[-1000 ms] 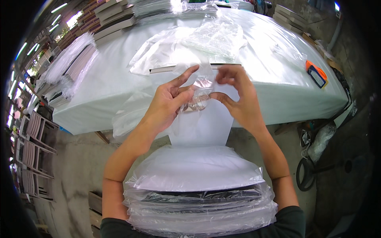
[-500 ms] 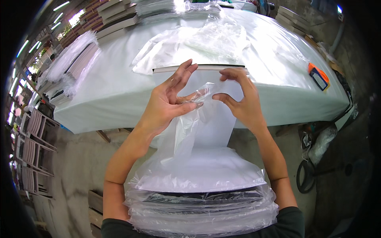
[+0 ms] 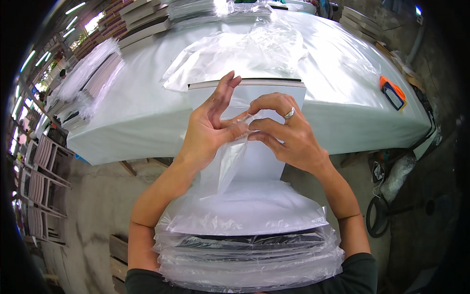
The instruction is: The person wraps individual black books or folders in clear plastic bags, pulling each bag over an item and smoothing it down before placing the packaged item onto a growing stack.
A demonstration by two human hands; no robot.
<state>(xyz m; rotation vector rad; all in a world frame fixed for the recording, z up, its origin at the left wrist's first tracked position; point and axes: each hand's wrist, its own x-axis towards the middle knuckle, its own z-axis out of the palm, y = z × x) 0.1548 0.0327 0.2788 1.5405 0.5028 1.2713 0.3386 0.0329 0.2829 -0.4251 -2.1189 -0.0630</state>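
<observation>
Clear plastic film (image 3: 230,164) lies between your two hands, in front of your chest, above the white face of the layered stack (image 3: 264,166) whose far edge sits by the pale-covered table (image 3: 122,139). Your left hand (image 3: 210,125) has it clamped at the upper end between thumb and forefinger, with two other fingers raised clear and pointing away from you. From that pinch the film's long axis runs down toward your body, leaning slightly left, so the loose tail drops toward the plastic-wrapped pile (image 3: 249,250) nearest you. Your right hand (image 3: 289,132) comes in from the other side, fingertips bunched just beside the left pinch and at the film's top end; you cannot tell from here whether they are together on it or only resting against it. The left hand is nearer the hanging length, since the tail falls on its side, while the right has only the gathered top within its fingertips. More crumpled plastic (image 3: 235,56) lies beyond, on the table.
</observation>
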